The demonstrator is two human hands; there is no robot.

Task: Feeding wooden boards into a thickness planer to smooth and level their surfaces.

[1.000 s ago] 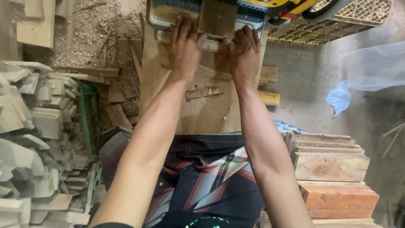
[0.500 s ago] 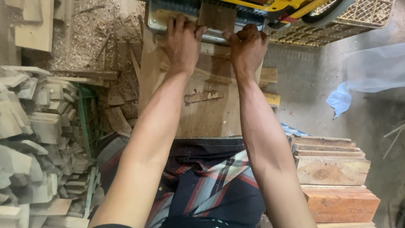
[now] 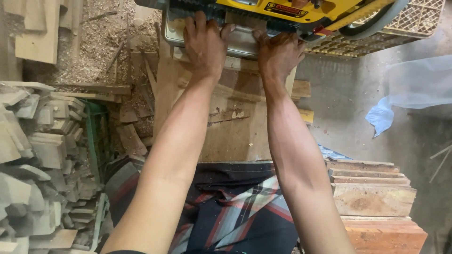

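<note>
My left hand (image 3: 205,40) lies flat with its fingers spread on the grey metal infeed table (image 3: 242,44) of a yellow planer (image 3: 282,9) at the top of the view. My right hand (image 3: 278,51) is beside it at the machine's mouth, fingers curled under; what they press on is hidden. Between the hands a brown wooden piece (image 3: 237,19) reaches into the planer. Both forearms stretch out over a worn wooden bench top (image 3: 235,131).
Several pale wooden blocks (image 3: 37,155) are heaped at the left. A stack of planks (image 3: 372,197) stands at the right. Sawdust and offcuts (image 3: 94,37) cover the ground at top left. A yellow lattice crate (image 3: 414,19) and a plastic sheet (image 3: 405,89) are at the right.
Both hands have pushed forward toward the planer's mouth. The wooden piece between them has gone further into the machine and shows less.
</note>
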